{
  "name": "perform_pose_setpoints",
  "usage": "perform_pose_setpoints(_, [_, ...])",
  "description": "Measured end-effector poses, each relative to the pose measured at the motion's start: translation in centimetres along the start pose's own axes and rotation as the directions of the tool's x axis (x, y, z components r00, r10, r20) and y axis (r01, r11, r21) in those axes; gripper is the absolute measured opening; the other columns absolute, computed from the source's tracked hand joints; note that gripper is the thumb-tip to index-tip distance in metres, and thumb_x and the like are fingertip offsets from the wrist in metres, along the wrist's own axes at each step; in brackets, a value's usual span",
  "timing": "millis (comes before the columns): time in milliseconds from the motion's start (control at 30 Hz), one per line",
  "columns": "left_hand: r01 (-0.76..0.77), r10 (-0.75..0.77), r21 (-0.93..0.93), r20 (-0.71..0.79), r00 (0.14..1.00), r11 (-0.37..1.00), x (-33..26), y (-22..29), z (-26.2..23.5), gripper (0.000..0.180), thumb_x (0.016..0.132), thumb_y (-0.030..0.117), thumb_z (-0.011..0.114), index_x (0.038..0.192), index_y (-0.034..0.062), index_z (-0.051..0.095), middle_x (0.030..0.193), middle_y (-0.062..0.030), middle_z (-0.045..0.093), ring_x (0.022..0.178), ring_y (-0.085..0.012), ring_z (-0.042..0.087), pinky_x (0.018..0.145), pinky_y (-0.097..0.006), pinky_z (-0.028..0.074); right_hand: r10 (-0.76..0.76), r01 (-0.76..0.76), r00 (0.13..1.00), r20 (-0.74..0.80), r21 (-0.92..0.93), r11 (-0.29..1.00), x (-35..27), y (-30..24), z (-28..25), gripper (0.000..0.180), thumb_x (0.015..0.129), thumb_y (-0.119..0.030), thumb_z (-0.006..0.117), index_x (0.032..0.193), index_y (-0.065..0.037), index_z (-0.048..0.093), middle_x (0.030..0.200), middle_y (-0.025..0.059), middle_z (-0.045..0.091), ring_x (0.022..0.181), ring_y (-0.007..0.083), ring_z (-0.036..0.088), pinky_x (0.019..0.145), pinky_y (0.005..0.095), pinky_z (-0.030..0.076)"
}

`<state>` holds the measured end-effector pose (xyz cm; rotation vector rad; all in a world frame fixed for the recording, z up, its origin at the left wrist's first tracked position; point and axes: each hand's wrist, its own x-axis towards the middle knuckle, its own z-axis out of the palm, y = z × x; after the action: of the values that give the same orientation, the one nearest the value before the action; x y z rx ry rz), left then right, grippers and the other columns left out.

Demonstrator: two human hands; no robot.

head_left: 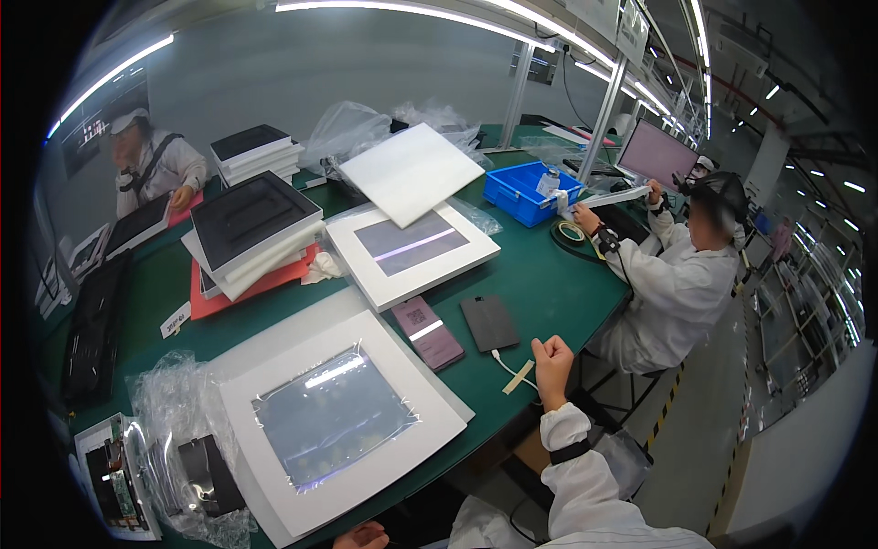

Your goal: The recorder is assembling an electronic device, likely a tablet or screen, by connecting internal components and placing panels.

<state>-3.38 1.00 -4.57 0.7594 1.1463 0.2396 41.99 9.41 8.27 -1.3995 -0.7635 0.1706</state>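
The right hand (pixel 553 371) folds its fingers together near the white cable (pixel 499 360); the left hand's (pixel 362 537) I cannot tell; the framed panel (pixel 334 416) lies on the green table (pixel 576 311); a snagged cable could drag the grey box (pixel 489 322).

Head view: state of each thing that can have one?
Right hand: raised, fingers curled
Left hand: partly out of view
Nearest white-framed rectangular panel: lying flat
Dark grey flat block: white cable at edge
Blue plastic bin: open-topped, holding things
Clear plastic wrap: crumpled
White tube lights: lit
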Motion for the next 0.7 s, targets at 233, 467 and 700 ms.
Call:
perform_pose_setpoints(233, [0.147,-0.146,-0.02,0.061,0.987,0.989,3.2,-2.2,-3.5,0.04,0.085,0.039,0.06,0.103,0.0042,0.063,0.087,-0.0063,0.066,0.076,-0.0123,0.061,0.078,-0.027,0.049,0.0,0.0,1.0,0.002,-0.005,1.0,0.0,-0.1,0.1,0.04,0.083,-0.003,0.062,0.061,-0.01,0.029,0.059,-0.0076,0.026,0.054,0.0029,0.025,0.047,0.023,0.022])
perform_pose_setpoints(467, [0.024,-0.023,-0.004,0.091,0.996,1.0,2.2,-2.9,-2.5,0.039,0.086,0.036,0.059,0.108,0.0038,0.062,0.09,-0.0061,0.065,0.078,-0.0126,0.06,0.078,-0.027,0.049,-0.017,0.017,1.0,0.0,-0.006,1.0,0.2,0.1,0.0,0.04,0.082,-0.003,0.062,0.061,-0.01,0.029,0.059,-0.0075,0.026,0.054,0.003,0.026,0.047,0.0232,0.022])
perform_pose_setpoints(700, [-0.277,0.274,0.012,0.122,0.954,0.961,0.0,-2.4,-0.3,0.033,0.084,0.022,0.059,0.111,0.0026,0.058,0.094,-0.0058,0.062,0.084,-0.0134,0.058,0.079,-0.027,0.048,0.006,-0.006,1.0,0.001,0.002,1.0,0.0,-0.2,0.1,0.04,0.082,-0.003,0.063,0.061,-0.01,0.029,0.058,-0.0073,0.028,0.054,0.003,0.026,0.047,0.0232,0.022])
